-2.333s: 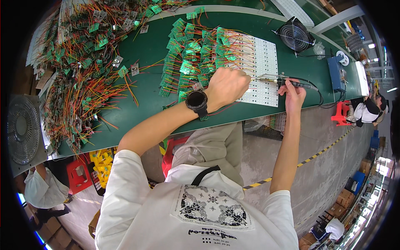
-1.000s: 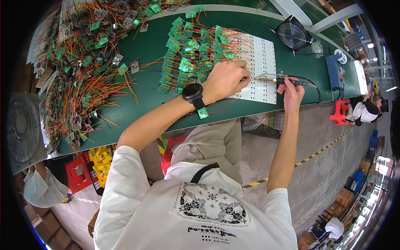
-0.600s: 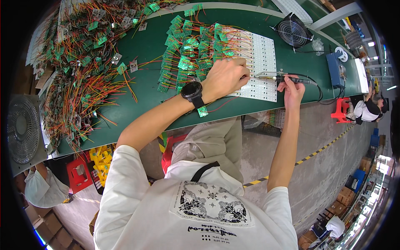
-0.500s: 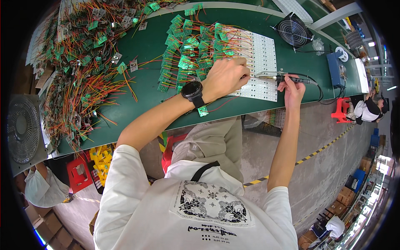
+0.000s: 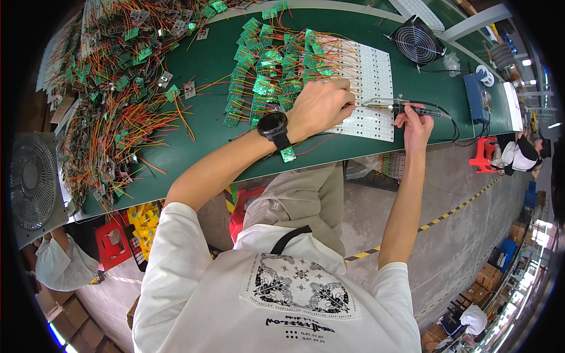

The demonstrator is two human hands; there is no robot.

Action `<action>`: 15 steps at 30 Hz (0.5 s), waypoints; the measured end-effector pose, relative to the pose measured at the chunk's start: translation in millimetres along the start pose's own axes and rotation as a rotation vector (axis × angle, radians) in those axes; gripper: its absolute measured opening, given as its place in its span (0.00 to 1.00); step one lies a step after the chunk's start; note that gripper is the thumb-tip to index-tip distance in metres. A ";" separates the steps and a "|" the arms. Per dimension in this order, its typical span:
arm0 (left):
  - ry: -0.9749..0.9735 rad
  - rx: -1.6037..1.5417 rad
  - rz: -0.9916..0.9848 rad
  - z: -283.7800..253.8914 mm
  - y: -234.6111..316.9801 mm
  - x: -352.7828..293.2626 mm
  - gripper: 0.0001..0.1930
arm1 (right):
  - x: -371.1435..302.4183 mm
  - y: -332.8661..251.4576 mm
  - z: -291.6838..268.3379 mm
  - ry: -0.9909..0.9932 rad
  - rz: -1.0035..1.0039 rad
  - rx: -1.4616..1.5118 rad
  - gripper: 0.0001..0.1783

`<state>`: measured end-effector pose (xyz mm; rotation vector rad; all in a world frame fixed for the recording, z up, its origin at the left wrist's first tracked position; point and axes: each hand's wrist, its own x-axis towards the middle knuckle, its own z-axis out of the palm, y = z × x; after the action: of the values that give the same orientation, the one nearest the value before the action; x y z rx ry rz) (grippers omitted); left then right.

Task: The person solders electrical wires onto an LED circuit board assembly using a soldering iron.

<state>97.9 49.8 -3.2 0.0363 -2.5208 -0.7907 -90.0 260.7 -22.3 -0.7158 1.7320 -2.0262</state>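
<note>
My right hand (image 5: 415, 126) is closed around the black handle of a soldering iron (image 5: 425, 110), with a thin metal tube running along its top. The iron's tip points left, close to the fingertips of my left hand (image 5: 321, 107). Those left fingers are pinched together over a white perforated panel (image 5: 376, 79); what they hold is hidden. Rows of small green circuit boards (image 5: 262, 85) with red and yellow wires lie across the panel's left side and beyond it. One green board (image 5: 288, 155) sits below my left wrist, its red wire leading toward the panel.
A large heap of wired circuit boards (image 5: 118, 112) covers the table's left. A black fan (image 5: 416, 42), a blue box-shaped unit (image 5: 477, 97) and a white spool (image 5: 485, 76) stand right. Another fan (image 5: 35, 182) is far left. Red stools (image 5: 483, 154) and other people are beyond.
The view has shifted very slightly. Both hands keep nearly the same pose, with the iron's tip still beside my left fingertips.
</note>
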 end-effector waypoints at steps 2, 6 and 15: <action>-0.002 0.003 0.000 0.5 0.1 0.2 0.07 | 0.1 0.4 0.4 0.005 0.004 0.005 0.11; 0.000 -0.002 0.013 -0.1 0.3 0.5 0.07 | 0.6 -1.6 -3.0 0.047 -0.001 0.031 0.11; 0.052 -0.004 0.049 -17.7 7.7 0.0 0.09 | 3.2 -4.8 10.7 0.151 0.008 0.104 0.10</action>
<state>107.0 46.8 13.6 -0.0062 -2.4611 -0.7661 -86.0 251.2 -16.0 -0.5352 1.6912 -2.1968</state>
